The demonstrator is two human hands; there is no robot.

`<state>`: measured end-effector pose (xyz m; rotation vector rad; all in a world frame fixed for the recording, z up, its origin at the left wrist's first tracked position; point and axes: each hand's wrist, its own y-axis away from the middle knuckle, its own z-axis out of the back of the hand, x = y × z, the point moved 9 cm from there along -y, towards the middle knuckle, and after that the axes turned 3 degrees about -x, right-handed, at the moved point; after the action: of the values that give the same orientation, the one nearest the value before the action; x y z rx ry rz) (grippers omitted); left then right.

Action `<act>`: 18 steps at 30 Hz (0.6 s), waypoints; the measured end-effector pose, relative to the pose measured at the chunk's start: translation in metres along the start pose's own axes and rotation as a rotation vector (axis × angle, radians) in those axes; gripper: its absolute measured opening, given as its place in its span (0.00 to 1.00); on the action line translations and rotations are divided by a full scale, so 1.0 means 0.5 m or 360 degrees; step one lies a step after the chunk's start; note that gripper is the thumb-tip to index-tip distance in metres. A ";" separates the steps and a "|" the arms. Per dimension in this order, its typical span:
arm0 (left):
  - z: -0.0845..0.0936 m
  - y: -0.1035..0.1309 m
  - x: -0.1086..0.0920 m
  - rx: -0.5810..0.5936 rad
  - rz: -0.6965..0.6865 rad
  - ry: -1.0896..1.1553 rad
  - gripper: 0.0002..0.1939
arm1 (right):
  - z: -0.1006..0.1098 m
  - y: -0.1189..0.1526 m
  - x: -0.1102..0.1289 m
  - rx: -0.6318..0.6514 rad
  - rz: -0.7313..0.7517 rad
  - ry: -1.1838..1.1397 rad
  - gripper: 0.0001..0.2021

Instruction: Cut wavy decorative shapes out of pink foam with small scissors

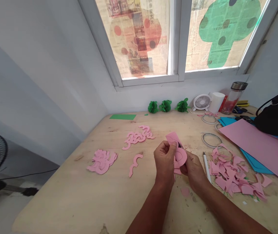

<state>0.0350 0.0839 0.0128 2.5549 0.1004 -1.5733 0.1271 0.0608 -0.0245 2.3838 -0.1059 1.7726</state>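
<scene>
My left hand (pixel 165 159) pinches a piece of pink paper (pixel 181 156) with curved lines drawn on it. One edge of the paper is cut into a rounded shape. My right hand (pixel 194 167) is closed close beside it, and a dark blade (pixel 180 145) that looks like part of a pair of scissors shows at the paper's edge. The handles are hidden by my fingers. To the left lie a single wavy pink strip (pixel 135 164), a cluster of scalloped pink cutouts (pixel 139 136) and a stack of pink cutouts (pixel 103 161).
A white pen (pixel 207 167) lies right of my hands, beside a heap of pink scraps (pixel 233 175). Rings of tape (pixel 212 140), pink sheets (pixel 258 146) and blue sheets (pixel 254 162) are farther right. Green paper shapes (pixel 166 106), a small fan (pixel 201 102) and a glass bottle (pixel 233 97) stand behind.
</scene>
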 end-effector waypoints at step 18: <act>-0.003 0.005 0.002 0.0026 -0.0004 -0.0007 0.13 | -0.001 0.001 0.005 0.0013 -0.0010 -0.0013 0.20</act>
<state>0.0369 0.0816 0.0127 2.5646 0.0911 -1.5871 0.1273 0.0606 -0.0218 2.3948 -0.0924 1.7639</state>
